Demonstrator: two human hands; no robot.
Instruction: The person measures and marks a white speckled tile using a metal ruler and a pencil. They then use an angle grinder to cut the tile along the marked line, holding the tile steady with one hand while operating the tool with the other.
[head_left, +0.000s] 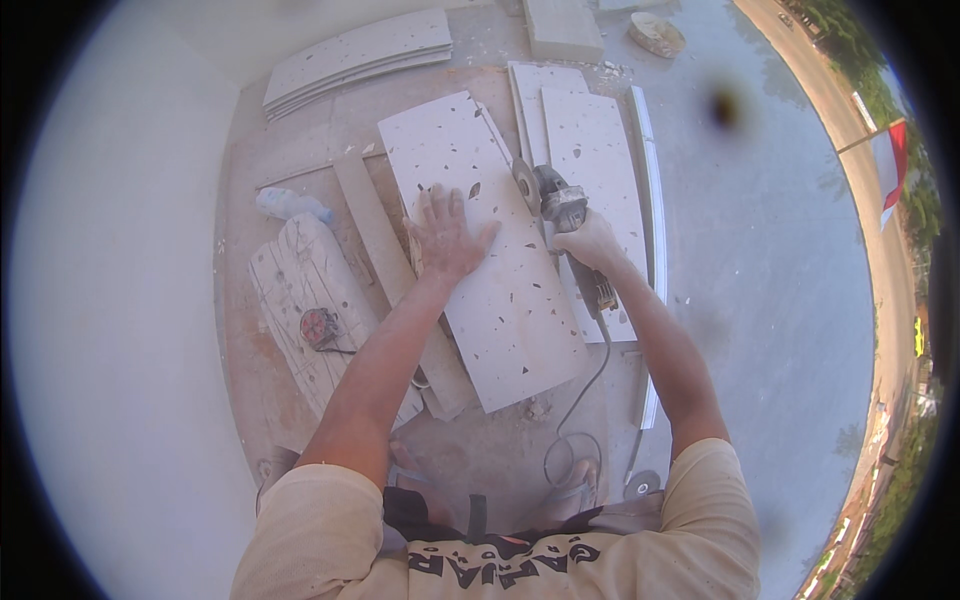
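A long speckled white tile (520, 300) lies slanted in front of me, dotted with dark and brown chips. My left hand (448, 236) rests flat on its upper half, fingers spread. At the tile's right edge my right hand (592, 243) is wrapped round an angle grinder (566, 205). The grinder's disc (526, 187) stands upright at that edge; I cannot tell whether it touches or spins. Its cord (590, 385) runs down in a loop toward my feet. Another speckled tile (595, 140) lies under and right of the grinder.
Left are a scarred plank (290, 270) with a red-and-black tape measure (319, 327), a plastic bottle (290, 205) and a narrow strip (375, 220). Stacked tiles (360, 55) lie at the back left. A pale metal bar (650, 190) runs along the right. A spare disc (641, 485) lies near my right elbow.
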